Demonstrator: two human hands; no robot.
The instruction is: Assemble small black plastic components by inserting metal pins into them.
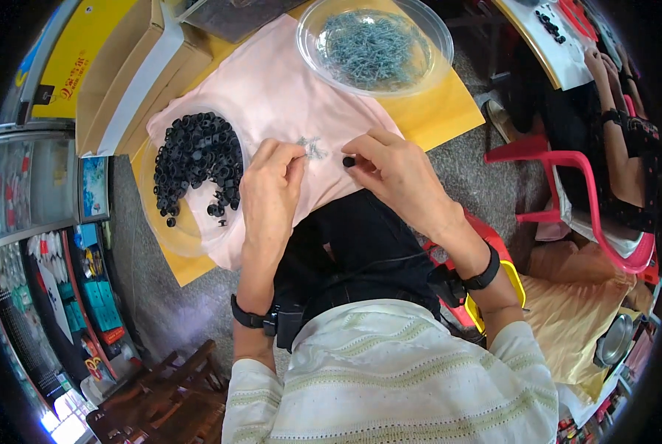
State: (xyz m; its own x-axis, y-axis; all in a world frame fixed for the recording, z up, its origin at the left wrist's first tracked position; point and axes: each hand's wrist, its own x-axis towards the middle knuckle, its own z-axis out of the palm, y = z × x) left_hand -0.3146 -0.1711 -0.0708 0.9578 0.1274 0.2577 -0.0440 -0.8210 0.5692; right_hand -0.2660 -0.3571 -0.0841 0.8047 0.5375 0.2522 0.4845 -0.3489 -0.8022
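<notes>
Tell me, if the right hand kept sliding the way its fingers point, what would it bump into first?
The right hand points left, pinching a small black cap. Going straight on, it would probably first meet the little pile of metal pins on the pink cloth, then the left hand. Heights are hard to judge.

left hand [270,185] — fingers pinched | right hand [390,174] — fingers pinched

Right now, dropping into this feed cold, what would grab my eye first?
Two bare hands meet at the middle over a pink cloth: the right hand pinches a small black cap, and the left hand sits beside a little pile of metal pins. To the left, a clear bowl holds a heap of black caps; at the top, a second clear bowl holds silvery pins.
</notes>
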